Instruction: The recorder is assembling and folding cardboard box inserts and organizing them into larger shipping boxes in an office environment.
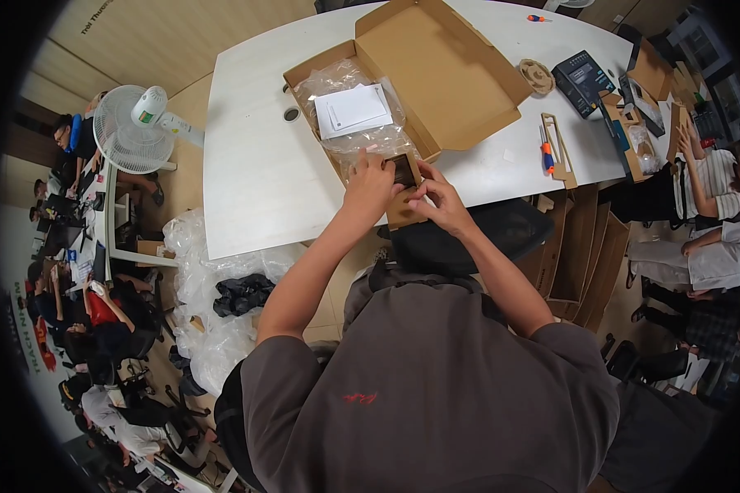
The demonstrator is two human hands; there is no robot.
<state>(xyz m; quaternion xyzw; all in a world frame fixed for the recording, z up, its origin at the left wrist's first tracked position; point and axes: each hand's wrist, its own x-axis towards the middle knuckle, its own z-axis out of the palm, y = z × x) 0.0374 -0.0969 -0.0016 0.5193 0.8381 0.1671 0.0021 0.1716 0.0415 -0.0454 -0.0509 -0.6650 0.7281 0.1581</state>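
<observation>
A small brown cardboard box [402, 215] is between my two hands at the table's near edge. Its upper end stands open, with a dark inside or a dark item [402, 171] showing there; which of these, I cannot tell. My left hand [370, 187] grips the box from the left, fingers bent over its upper part. On the right side, my right hand [442, 205] pinches the edge of the box with thumb and fingers. Just beyond lies a large open cardboard box [436, 70] holding clear plastic wrap [337, 78] and white papers [353, 111].
The white table [251, 164] also bears an orange-and-blue screwdriver [546, 156], a cardboard frame [561, 152], a roll of tape [536, 77] and a black box [582, 82]. A fan [136, 127] and plastic bags [197, 304] are at left; a black chair [485, 234] and several people sit nearby.
</observation>
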